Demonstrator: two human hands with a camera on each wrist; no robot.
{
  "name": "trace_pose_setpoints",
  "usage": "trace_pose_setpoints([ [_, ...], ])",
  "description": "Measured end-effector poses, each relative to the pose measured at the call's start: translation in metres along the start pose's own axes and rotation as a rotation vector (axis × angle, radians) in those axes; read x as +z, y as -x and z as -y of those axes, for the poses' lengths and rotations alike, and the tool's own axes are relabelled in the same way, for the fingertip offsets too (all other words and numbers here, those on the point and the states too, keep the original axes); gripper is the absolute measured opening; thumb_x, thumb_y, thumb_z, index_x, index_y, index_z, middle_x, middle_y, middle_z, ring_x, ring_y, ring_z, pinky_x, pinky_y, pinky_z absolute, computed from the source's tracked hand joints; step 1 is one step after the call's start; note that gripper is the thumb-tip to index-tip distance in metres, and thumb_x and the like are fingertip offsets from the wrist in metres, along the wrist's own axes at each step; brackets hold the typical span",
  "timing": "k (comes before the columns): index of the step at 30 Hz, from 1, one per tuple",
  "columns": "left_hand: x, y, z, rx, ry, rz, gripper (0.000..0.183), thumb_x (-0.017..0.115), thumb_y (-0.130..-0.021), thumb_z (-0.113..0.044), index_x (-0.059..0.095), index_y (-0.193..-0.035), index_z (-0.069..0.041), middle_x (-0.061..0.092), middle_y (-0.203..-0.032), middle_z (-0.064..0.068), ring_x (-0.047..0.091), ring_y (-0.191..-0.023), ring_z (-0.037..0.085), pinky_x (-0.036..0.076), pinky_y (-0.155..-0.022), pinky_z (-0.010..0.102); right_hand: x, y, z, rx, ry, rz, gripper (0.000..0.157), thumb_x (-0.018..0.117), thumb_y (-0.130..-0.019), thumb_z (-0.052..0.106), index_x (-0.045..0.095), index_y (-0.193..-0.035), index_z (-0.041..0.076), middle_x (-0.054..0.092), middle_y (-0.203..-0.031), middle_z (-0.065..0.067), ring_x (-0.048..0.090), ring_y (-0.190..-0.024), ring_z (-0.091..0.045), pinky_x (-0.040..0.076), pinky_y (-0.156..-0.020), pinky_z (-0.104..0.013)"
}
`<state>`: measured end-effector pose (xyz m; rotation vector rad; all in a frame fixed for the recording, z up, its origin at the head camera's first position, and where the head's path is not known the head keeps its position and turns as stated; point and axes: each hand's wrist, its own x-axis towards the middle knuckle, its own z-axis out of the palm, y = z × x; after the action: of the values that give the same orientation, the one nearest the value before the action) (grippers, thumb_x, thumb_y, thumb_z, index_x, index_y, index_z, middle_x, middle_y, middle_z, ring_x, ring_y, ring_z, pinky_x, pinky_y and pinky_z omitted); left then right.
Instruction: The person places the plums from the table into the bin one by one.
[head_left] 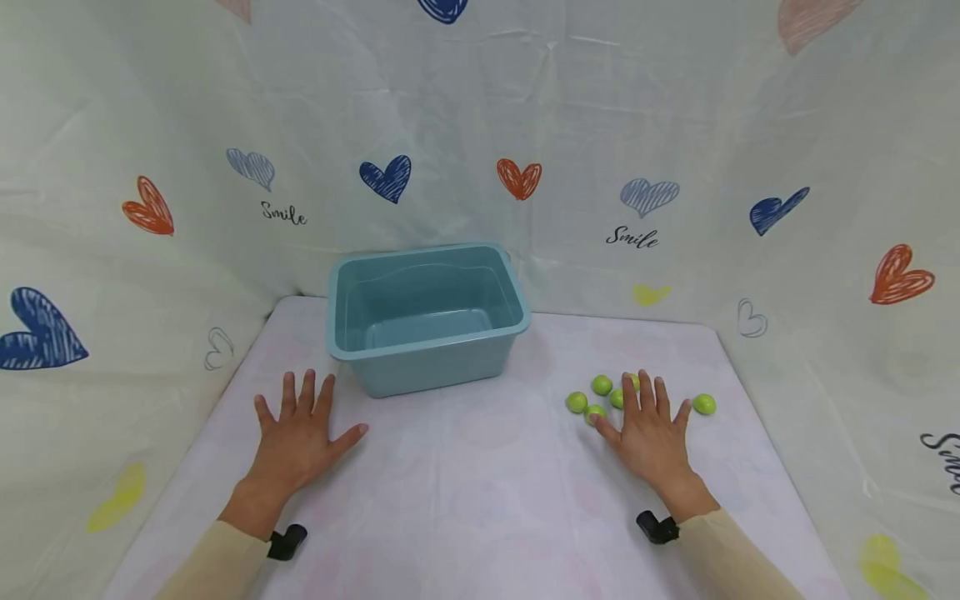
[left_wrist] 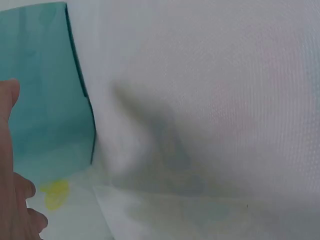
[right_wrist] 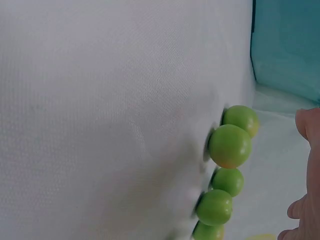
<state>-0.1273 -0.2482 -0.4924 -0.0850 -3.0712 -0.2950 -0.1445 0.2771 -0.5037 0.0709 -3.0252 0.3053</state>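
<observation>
My left hand [head_left: 296,446] is held over the left side of the table with its fingers straight and spread, holding nothing. Just beyond it stands a blue-green plastic bin [head_left: 435,367], its open top showing a bare inside floor. On the right, my right hand [head_left: 648,433] also has straight, spread fingers and an empty palm. Several small round green fruits [head_left: 577,402] lie around its fingertips, partly hidden by them in the head view. One more fruit [head_left: 704,404] sits apart to the right. In the right wrist view, the hand's edge is apart from the green fruits [right_wrist: 230,146].
A pale cloth covers the table [head_left: 465,492]. Behind and on both sides hangs a white curtain [head_left: 577,108] printed with hearts and "Smile". The bin's back stands close to the curtain. A black wrist camera [head_left: 658,527] sits by the right cuff, another [head_left: 287,542] by the left.
</observation>
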Motion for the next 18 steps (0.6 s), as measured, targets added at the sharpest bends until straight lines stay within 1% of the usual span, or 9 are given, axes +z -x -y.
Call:
trace_pose_setpoints([
  [3,-0.004,-0.001,0.002,-0.005,-0.007,-0.003,0.108,0.052,-0.095,-0.078,0.026,-0.165,0.001,0.018,-0.169,0.036,0.004,-0.157,0.061,-0.002,-0.113,0.089,-0.002,-0.001,0.0,-0.012,0.002,-0.012,0.098,0.058,-0.101,0.065,0.025,-0.165,-0.002,0.02,-0.169,-0.034,0.014,-0.157,-0.057,0.001,-0.113,-0.088],
  [5,-0.01,-0.001,0.005,-0.003,-0.006,-0.01,0.108,0.051,-0.096,-0.077,0.025,-0.165,0.002,0.017,-0.169,0.036,0.002,-0.157,0.061,-0.003,-0.114,0.088,-0.006,-0.004,0.001,-0.022,-0.002,-0.025,0.098,0.058,-0.101,0.064,0.025,-0.165,-0.002,0.02,-0.17,-0.033,0.014,-0.157,-0.056,0.002,-0.114,-0.088],
  [8,-0.025,-0.003,0.009,0.012,-0.014,-0.04,0.104,0.051,-0.099,-0.072,0.024,-0.165,0.003,0.017,-0.169,0.037,0.002,-0.157,0.06,-0.003,-0.116,0.086,-0.011,-0.011,0.004,-0.05,-0.009,-0.051,0.096,0.057,-0.102,0.063,0.025,-0.165,-0.003,0.021,-0.17,-0.031,0.015,-0.159,-0.053,0.003,-0.116,-0.086],
  [11,-0.045,-0.007,0.012,0.043,-0.014,-0.101,0.096,0.052,-0.104,-0.063,0.025,-0.164,0.006,0.019,-0.168,0.038,0.004,-0.157,0.059,-0.004,-0.119,0.082,-0.021,-0.023,0.012,-0.093,-0.015,-0.077,0.097,0.058,-0.102,0.061,0.023,-0.165,-0.003,0.021,-0.171,-0.029,0.014,-0.16,-0.051,0.002,-0.118,-0.084],
  [13,-0.059,-0.013,0.012,0.059,-0.019,-0.143,0.091,0.052,-0.105,-0.058,0.026,-0.163,0.008,0.02,-0.167,0.039,0.006,-0.157,0.059,-0.003,-0.121,0.08,-0.03,-0.034,0.022,-0.121,-0.008,-0.084,0.097,0.058,-0.102,0.061,0.022,-0.165,-0.003,0.02,-0.172,-0.029,0.013,-0.16,-0.05,0.003,-0.119,-0.083],
  [15,-0.071,-0.022,0.008,0.074,-0.016,-0.176,0.088,0.053,-0.107,-0.054,0.026,-0.162,0.009,0.022,-0.166,0.039,0.009,-0.157,0.059,-0.002,-0.123,0.077,-0.041,-0.047,0.036,-0.141,-0.006,-0.08,0.098,0.057,-0.103,0.062,0.02,-0.166,-0.003,0.018,-0.173,-0.028,0.011,-0.161,-0.049,0.002,-0.12,-0.082],
  [17,-0.079,-0.033,0.002,0.083,-0.015,-0.189,0.086,0.053,-0.107,-0.051,0.025,-0.162,0.01,0.023,-0.166,0.039,0.011,-0.157,0.058,0.0,-0.124,0.076,-0.052,-0.061,0.054,-0.154,-0.008,-0.065,0.098,0.055,-0.103,0.063,0.018,-0.167,-0.002,0.015,-0.174,-0.026,0.009,-0.162,-0.047,0.001,-0.122,-0.079],
  [18,-0.083,-0.04,-0.002,0.084,-0.013,-0.184,0.086,0.052,-0.108,-0.051,0.024,-0.162,0.009,0.022,-0.167,0.039,0.012,-0.158,0.057,0.0,-0.125,0.076,-0.056,-0.068,0.064,-0.16,-0.009,-0.057,0.098,0.053,-0.104,0.064,0.017,-0.167,-0.002,0.014,-0.175,-0.025,0.008,-0.163,-0.046,0.0,-0.123,-0.078],
])
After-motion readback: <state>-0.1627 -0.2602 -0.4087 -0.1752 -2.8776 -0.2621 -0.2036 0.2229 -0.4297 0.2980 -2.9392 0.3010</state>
